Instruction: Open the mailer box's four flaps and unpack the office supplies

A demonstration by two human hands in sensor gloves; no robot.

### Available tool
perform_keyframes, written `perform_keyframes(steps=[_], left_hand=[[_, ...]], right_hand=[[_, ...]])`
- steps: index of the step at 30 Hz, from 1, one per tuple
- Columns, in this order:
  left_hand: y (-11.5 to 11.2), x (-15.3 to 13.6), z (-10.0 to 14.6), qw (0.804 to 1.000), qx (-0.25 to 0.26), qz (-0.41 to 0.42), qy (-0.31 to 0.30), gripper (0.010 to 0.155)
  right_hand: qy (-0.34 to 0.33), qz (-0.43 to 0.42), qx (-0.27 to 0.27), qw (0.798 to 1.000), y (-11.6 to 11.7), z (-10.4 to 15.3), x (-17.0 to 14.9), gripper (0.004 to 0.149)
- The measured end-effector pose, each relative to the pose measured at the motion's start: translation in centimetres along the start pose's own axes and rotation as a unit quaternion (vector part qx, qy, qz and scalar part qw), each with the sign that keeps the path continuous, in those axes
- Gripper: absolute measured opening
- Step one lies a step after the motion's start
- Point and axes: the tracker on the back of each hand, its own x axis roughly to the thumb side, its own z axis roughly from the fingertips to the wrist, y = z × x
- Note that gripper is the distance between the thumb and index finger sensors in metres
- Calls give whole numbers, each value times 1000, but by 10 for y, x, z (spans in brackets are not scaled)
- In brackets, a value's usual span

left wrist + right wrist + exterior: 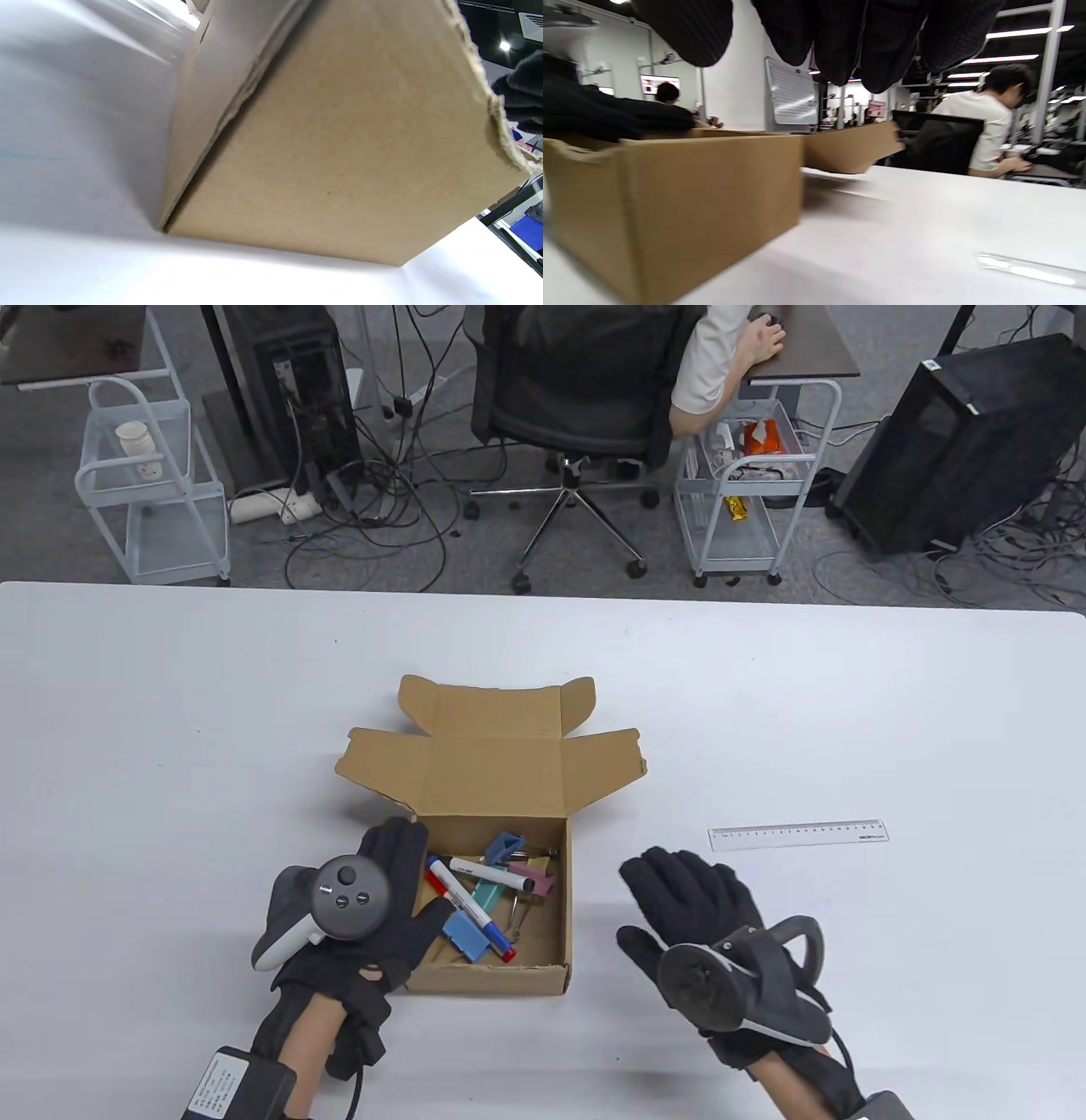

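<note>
The brown mailer box (496, 976) stands open mid-table, its lid and flaps (492, 746) folded back on the far side. Inside lie markers (471, 908), a blue clip (505, 847), a pink eraser (534, 878) and other small supplies. My left hand (416, 874) holds the box's left wall, fingers along the outside and thumb (522, 93) over the rim. The left wrist view is filled by that outer wall (339, 148). My right hand (670, 891) hovers open over the table just right of the box (670, 203), holding nothing; its fingers (840, 38) hang relaxed.
A clear ruler (797, 836) lies on the white table (170, 729) to the right of the box, also low in the right wrist view as the ruler (1026, 267). Beyond the table's far edge are a seated person (721, 364), an office chair, carts and cables.
</note>
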Motion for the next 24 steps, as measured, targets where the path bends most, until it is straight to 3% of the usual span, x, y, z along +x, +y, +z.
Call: perform_keyframes(steps=[6,10,11,13,16,19,24], left_hand=[[0,-1,0,1000,-1,13,-5,84],[-1,-2,0,1000,-1,26,-10,82],[-1,-3,0,1000,-2,28,-11,81],[-1,-3,1,999,-2,34,-14,81],[-1,-3,1,999,-1,36,-15,80],[-1,-4,1,999,0,41,-15,80],[0,-4,2,999,-1,42,-13,81]], right_hand=[[-34,2,57,998,17,-45,57,62],[-24,17,124,992,31,-74,80,60],[-6,53,120,991,30,-80,85,61],[-5,92,131,987,29,-91,93,60],[5,81,152,985,30,-106,103,59],[13,63,228,972,41,-125,111,59],[47,64,300,951,65,-148,116,59]])
